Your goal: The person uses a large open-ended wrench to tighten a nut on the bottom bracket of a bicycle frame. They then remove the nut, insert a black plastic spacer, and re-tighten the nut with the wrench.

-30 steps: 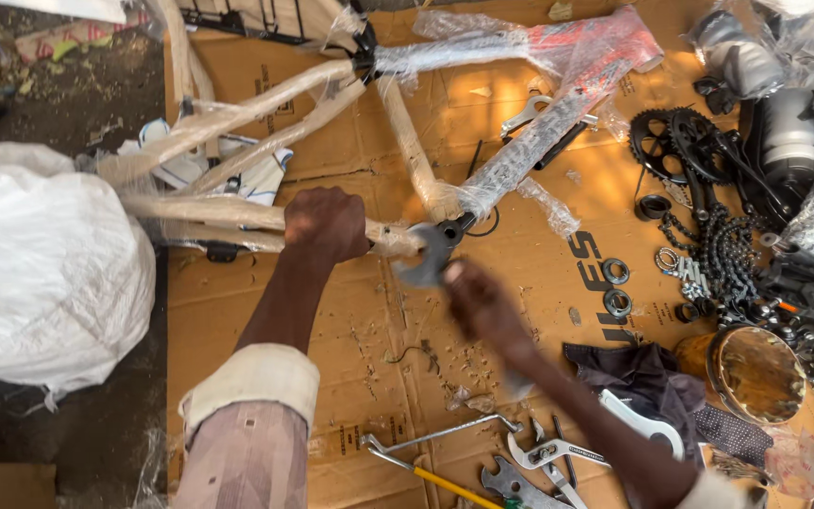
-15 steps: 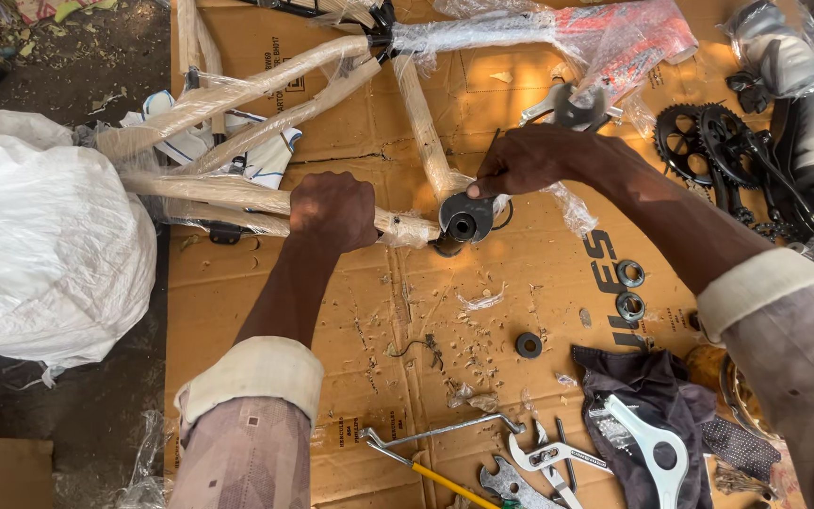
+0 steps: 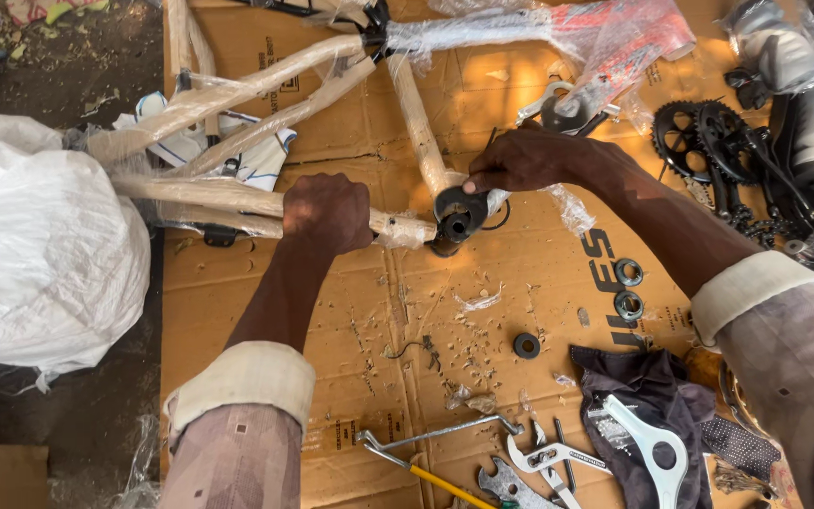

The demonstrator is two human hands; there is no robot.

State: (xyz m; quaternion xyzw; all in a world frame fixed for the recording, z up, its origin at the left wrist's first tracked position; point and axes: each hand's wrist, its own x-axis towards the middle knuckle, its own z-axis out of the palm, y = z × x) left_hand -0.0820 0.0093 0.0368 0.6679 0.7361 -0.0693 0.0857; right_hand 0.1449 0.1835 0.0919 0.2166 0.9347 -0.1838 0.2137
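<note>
On flattened cardboard sheets (image 3: 520, 283) spread over bare ground lies a wrapped bicycle frame (image 3: 237, 90). Left hand (image 3: 327, 212): fingers curled tight around a lower frame tube. Right hand (image 3: 520, 158): fingertips pressed on the dark bottom bracket shell (image 3: 454, 219) at the tube junction. Nearby: loose rings (image 3: 627, 287), wrenches (image 3: 539, 462), dark cloth (image 3: 643, 396), chainring (image 3: 708, 132), and a white sack (image 3: 40, 245) at left.

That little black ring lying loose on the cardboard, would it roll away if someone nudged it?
The black ring lies flat on the cardboard, so a nudge would probably slide it, not roll it. Tipped on edge, its round shape would likely roll. It looks rigid and small, probably easy to pinch.
</note>
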